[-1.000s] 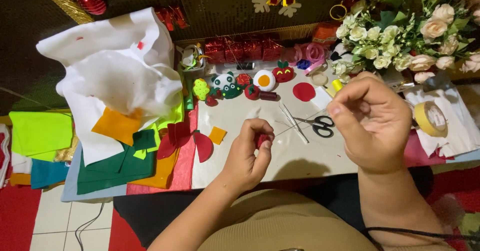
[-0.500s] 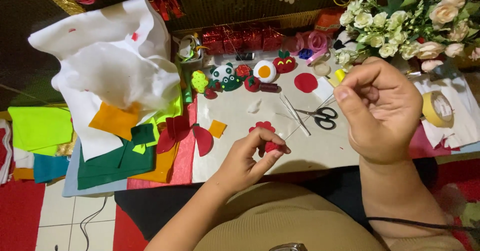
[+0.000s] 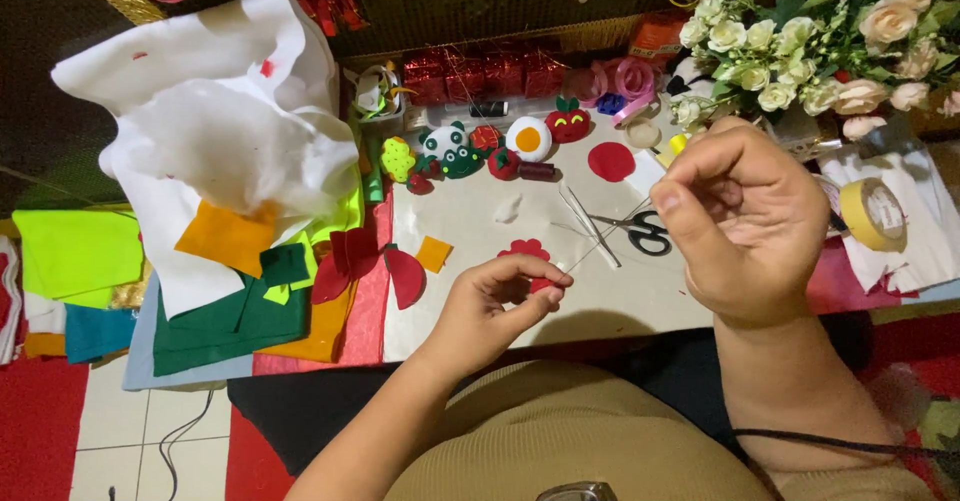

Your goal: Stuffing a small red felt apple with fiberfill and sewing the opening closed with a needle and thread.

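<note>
My left hand (image 3: 492, 306) pinches a small red felt piece (image 3: 541, 285) between thumb and fingers, low over the white work board (image 3: 600, 291). A thin thread (image 3: 600, 246) runs from it up to my right hand (image 3: 745, 226), whose thumb and forefinger are closed on the thread's end; any needle is too small to see. A scalloped red felt shape (image 3: 524, 250) lies on the board just behind the left hand. Black-handled scissors (image 3: 640, 229) lie between the two hands.
Finished felt figures (image 3: 455, 151) and a red felt disc (image 3: 611, 161) line the back of the board. Felt sheets and white cloth (image 3: 215, 141) pile up at left. A tape roll (image 3: 872, 214) and a white flower bouquet (image 3: 800, 31) sit at right.
My right hand has drawn toward me and lower, pulling the thread taut. My left hand keeps its pinch on the red piece and has shifted slightly right.
</note>
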